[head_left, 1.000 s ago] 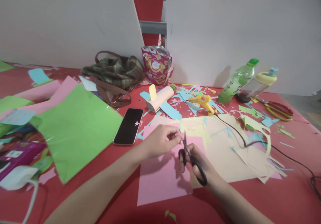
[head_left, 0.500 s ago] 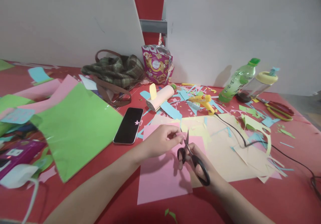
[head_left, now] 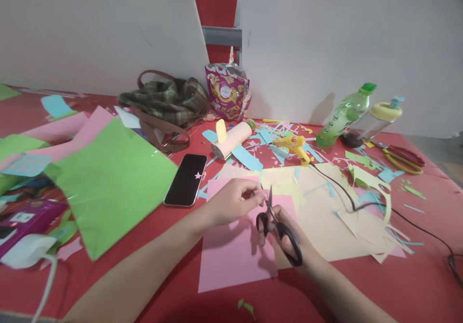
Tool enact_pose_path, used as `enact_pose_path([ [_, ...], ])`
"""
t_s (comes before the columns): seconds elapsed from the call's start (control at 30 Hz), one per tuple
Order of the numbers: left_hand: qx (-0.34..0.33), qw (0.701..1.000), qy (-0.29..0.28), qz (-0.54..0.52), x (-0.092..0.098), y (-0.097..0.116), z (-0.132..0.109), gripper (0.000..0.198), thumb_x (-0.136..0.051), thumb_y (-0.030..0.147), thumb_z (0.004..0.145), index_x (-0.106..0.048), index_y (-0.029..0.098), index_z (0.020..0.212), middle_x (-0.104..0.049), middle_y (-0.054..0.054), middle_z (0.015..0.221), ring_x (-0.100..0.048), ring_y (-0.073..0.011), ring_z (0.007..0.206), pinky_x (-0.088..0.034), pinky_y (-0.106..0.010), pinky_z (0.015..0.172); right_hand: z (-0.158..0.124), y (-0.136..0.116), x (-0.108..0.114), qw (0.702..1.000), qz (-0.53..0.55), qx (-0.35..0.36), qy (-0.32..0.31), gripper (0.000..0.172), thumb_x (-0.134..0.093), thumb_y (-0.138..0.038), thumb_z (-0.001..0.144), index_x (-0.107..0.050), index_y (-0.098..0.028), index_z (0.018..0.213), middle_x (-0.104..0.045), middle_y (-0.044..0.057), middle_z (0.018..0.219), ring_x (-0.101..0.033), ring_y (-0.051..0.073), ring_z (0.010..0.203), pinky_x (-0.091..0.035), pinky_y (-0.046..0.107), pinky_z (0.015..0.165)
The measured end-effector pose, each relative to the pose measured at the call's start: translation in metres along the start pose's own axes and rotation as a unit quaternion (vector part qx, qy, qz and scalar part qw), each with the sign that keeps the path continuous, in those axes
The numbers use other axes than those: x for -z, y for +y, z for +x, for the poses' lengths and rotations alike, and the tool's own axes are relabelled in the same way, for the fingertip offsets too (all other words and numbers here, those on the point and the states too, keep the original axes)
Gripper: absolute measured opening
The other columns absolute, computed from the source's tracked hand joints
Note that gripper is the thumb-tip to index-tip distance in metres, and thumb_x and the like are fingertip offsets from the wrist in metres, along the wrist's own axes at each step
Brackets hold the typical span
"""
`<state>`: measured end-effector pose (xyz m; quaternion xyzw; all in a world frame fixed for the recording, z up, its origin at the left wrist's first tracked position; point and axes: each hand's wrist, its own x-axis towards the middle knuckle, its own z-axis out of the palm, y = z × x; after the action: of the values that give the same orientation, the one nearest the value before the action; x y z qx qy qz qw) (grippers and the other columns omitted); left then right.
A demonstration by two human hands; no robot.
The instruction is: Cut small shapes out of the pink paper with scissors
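My right hand (head_left: 289, 234) is closed around the black handles of a pair of scissors (head_left: 294, 246), whose blades stand slightly apart and point away from me. Between the fingertips of my left hand (head_left: 238, 200) is pinched a small piece of pink paper (head_left: 261, 195), right at the blades. Both hands hover over a pink sheet (head_left: 231, 265), which lies partly on a larger cream sheet (head_left: 325, 226). A phone (head_left: 185, 180) with a small pink star on its screen rests left of my left hand.
Behind lie a paper tube plane (head_left: 233, 140), a yellow glue gun (head_left: 296, 147) with a black cord, and many paper scraps. A green bottle (head_left: 343, 115) and pliers (head_left: 401, 158) are at the right. Green sheets (head_left: 115, 183) and a plaid bag (head_left: 170, 99) occupy the left.
Almost nothing differs. Both hands, the scissors and the pink piece keep the same position, and the view has shifted very slightly.
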<state>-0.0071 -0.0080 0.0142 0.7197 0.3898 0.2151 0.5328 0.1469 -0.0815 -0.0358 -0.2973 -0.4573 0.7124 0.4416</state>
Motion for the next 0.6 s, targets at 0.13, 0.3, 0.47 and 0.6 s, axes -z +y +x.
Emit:
enact_pose_path([
  [0.13, 0.005, 1.0, -0.008, 0.007, 0.0028, 0.0047, -0.001, 0.02, -0.043, 0.024, 0.073, -0.05, 0.014, 0.057, -0.041, 0.004, 0.052, -0.039, -0.0061, 0.048, -0.034, -0.016, 0.046, 0.0009, -0.0013, -0.0024, 1.0, 0.0, -0.004, 0.004, 0.037, -0.054, -0.052, 0.065, -0.036, -0.022, 0.076, -0.042, 0.002, 0.076, -0.045, 0.016, 0.066, -0.036, 0.032, 0.066],
  [0.3, 0.025, 0.999, -0.025, 0.019, 0.0069, 0.0082, -0.0019, 0.022, -0.043, 0.028, 0.073, -0.05, 0.014, 0.057, -0.039, 0.005, 0.048, -0.037, -0.0057, 0.043, -0.031, -0.016, 0.04, 0.0019, 0.0006, -0.0024, 1.0, -0.003, -0.005, -0.002, 0.038, -0.054, -0.053, 0.065, -0.035, -0.022, 0.075, -0.043, 0.0, 0.072, -0.044, 0.014, 0.061, -0.037, 0.03, 0.061],
  [0.47, 0.019, 0.999, -0.02, 0.032, 0.0079, 0.0075, -0.0017, 0.023, -0.044, 0.028, 0.073, -0.048, 0.014, 0.056, -0.04, 0.005, 0.046, -0.036, -0.0055, 0.04, -0.029, -0.017, 0.039, 0.001, 0.0014, -0.0007, 1.0, -0.004, -0.015, -0.005, 0.041, -0.056, -0.053, 0.063, -0.034, -0.022, 0.077, -0.043, 0.0, 0.072, -0.044, 0.013, 0.059, -0.037, 0.029, 0.059],
  [0.6, 0.019, 0.999, -0.025, 0.044, 0.009, 0.0084, -0.0025, 0.023, -0.043, 0.028, 0.074, -0.05, 0.014, 0.057, -0.039, 0.005, 0.043, -0.035, -0.0053, 0.038, -0.028, -0.018, 0.039, 0.0014, -0.0017, -0.0018, 1.0, -0.015, -0.02, 0.0, 0.039, -0.055, -0.051, 0.065, -0.033, -0.022, 0.077, -0.043, -0.001, 0.067, -0.042, 0.012, 0.056, -0.034, 0.027, 0.055],
])
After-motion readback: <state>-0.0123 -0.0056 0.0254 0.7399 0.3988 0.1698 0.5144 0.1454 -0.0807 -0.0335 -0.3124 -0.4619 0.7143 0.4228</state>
